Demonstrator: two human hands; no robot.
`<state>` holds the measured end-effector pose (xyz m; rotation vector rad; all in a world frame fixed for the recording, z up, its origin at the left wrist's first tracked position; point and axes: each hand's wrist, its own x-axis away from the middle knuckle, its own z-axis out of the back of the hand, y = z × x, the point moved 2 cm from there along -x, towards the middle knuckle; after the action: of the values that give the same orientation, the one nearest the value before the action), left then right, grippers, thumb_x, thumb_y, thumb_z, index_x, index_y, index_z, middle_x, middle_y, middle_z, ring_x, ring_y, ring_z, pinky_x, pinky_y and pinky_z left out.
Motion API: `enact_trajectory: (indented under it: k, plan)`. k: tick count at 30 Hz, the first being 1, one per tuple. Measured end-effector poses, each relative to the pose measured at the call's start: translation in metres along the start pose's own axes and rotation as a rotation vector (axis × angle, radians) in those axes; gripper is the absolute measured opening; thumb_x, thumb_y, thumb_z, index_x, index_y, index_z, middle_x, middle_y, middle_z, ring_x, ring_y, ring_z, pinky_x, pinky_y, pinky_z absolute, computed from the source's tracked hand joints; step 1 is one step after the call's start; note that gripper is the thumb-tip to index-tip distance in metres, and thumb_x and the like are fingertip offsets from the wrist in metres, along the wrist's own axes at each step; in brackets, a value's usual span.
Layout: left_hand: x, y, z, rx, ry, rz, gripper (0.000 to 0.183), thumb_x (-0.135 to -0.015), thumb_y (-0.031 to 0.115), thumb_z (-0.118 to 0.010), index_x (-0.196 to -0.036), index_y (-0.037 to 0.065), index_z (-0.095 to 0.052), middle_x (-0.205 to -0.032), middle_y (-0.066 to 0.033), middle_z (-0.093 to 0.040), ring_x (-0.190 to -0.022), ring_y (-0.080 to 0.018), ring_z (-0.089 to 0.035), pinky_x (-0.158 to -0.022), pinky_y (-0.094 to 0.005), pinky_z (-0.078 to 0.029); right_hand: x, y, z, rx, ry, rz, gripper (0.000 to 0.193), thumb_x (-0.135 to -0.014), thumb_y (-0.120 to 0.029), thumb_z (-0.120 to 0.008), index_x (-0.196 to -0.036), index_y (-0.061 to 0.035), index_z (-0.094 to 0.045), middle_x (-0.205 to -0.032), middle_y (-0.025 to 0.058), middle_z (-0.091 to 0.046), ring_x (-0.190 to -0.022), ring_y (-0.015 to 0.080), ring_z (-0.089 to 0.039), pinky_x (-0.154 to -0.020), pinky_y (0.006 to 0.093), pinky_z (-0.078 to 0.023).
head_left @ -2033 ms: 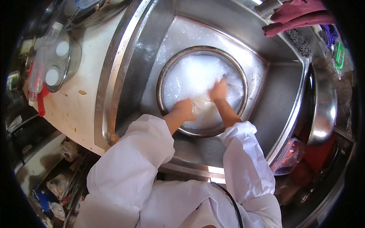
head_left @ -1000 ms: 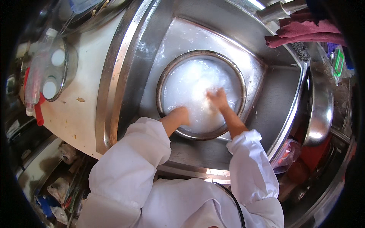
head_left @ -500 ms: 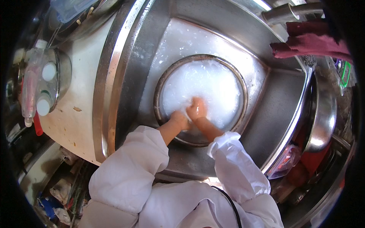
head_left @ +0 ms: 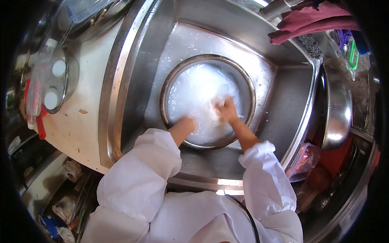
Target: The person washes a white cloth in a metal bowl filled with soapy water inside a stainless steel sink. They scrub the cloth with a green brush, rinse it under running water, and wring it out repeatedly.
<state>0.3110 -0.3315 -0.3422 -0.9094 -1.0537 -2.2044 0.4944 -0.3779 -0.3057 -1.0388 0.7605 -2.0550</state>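
A round metal basin (head_left: pixel 162 99), filled with cloudy whitish water (head_left: pixel 194 87), stands inside a stainless steel sink (head_left: pixel 289 91). My left hand (head_left: pixel 187 124) dips into the water near the basin's front left, its fingers hidden below the surface. Farther right, my right hand (head_left: pixel 228 108) is at the water's surface with its fingers curled. Something pale and wet shows beside those fingers, too blurred to name. White sleeves cover both arms down to the lower forearms.
A pale counter (head_left: pixel 87 121) adjoins the sink's left side, with a container of bottles (head_left: pixel 58 68) on it. To the right are a maroon cloth (head_left: pixel 312 20), a dark scouring pad (head_left: pixel 311 45), a metal bowl (head_left: pixel 338 107) and a clear plastic bag (head_left: pixel 306 162).
My hands have moved apart; the right has shifted right within the basin, while the left has sunk deeper into the water. The whole view has shifted slightly.
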Motion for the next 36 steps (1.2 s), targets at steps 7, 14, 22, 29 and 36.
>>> enact_trajectory:
  k: [7,14,22,29,36]
  plan:
    - [-0.002,0.002,0.012,0.232,0.081,0.075,0.063,-0.067,0.051,-0.057,-0.114,0.009,-0.051,-0.107,-0.0143,-0.058,-0.102,-0.0268,-0.054,-0.088,-0.0397,-0.042,0.063,-0.051,-0.069,0.319,0.237,0.258,0.017,-0.072,-0.017,-0.057,-0.084,-0.0058,-0.06,-0.095,0.0135,-0.054,-0.093,0.0316,-0.045,-0.083,0.0421,-0.034]
    - [-0.001,0.017,0.021,-0.001,-0.088,0.188,0.055,-0.064,0.043,-0.064,-0.107,0.01,-0.058,-0.106,-0.0128,-0.059,-0.1,-0.0254,-0.056,-0.082,-0.0346,-0.046,-0.022,-0.012,-0.08,0.583,0.072,-0.073,0.029,-0.077,-0.026,-0.051,-0.094,-0.0037,-0.061,-0.106,0.0159,-0.054,-0.101,0.0345,-0.047,-0.084,0.0451,-0.038]
    - [0.022,0.007,0.072,-0.092,0.0,-0.056,0.051,-0.057,0.034,-0.07,-0.1,0.01,-0.059,-0.097,-0.0132,-0.061,-0.092,-0.0271,-0.058,-0.08,-0.0355,-0.046,-0.025,-0.01,-0.015,0.409,-0.08,-0.19,0.055,-0.082,-0.047,-0.042,-0.099,0.003,-0.057,-0.097,0.0254,-0.058,-0.088,0.0376,-0.057,-0.079,0.0402,-0.044]
    - [0.015,0.01,0.079,0.724,0.48,-0.085,0.054,-0.065,0.021,-0.067,-0.115,0.007,-0.05,-0.121,-0.0175,-0.043,-0.106,-0.0326,-0.048,-0.084,-0.0365,-0.043,0.079,-0.042,0.022,-1.0,-0.673,-0.87,0.044,-0.089,-0.043,-0.036,-0.11,-0.0076,-0.051,-0.099,0.0095,-0.06,-0.09,0.0244,-0.059,-0.066,0.0423,-0.052]
    - [-0.024,0.023,0.063,0.61,0.153,-0.327,0.048,-0.076,0.041,-0.054,-0.11,0.008,-0.055,-0.103,-0.0139,-0.059,-0.095,-0.0229,-0.055,-0.086,-0.0316,-0.04,0.031,-0.083,0.05,-1.48,-0.308,-0.222,0.028,-0.086,-0.029,-0.045,-0.093,-0.0019,-0.049,-0.107,0.0208,-0.055,-0.096,0.0266,-0.056,-0.083,0.0386,-0.045]
